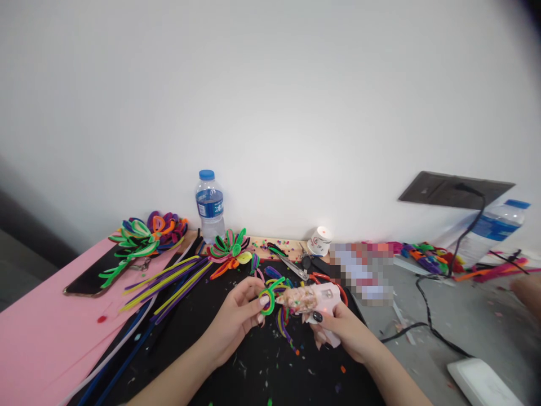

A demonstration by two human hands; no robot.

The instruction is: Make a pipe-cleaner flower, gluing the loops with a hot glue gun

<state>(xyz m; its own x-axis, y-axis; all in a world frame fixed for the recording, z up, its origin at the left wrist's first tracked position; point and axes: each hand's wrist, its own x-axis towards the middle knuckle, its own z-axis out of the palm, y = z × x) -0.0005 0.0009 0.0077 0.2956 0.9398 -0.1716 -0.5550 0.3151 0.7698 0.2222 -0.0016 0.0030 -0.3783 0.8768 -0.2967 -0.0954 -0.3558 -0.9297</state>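
Between the thumb and fingers of my left hand (240, 310) is a looped pipe cleaner piece (267, 299), green outside with yellow and purple inside. My right hand (338, 327) is wrapped round the handle of a pale pink hot glue gun (313, 299). Its nozzle points left and sits right at the looped piece; whether they touch I cannot tell. Below and behind the nozzle lie more bent pipe cleaners (284, 327) in purple, yellow and green, partly hidden. Orange-handled scissors (296, 268) rest just behind the glue gun.
A black mat (236, 372) with scraps covers the middle. Loose pipe cleaners (169, 282), a pipe cleaner flower (230, 248), a phone (91, 273) and a water bottle (210, 208) are leftward. A paper cup (319, 241) stands behind. Rightward are a black cable (426, 304) and a white box (484, 383).
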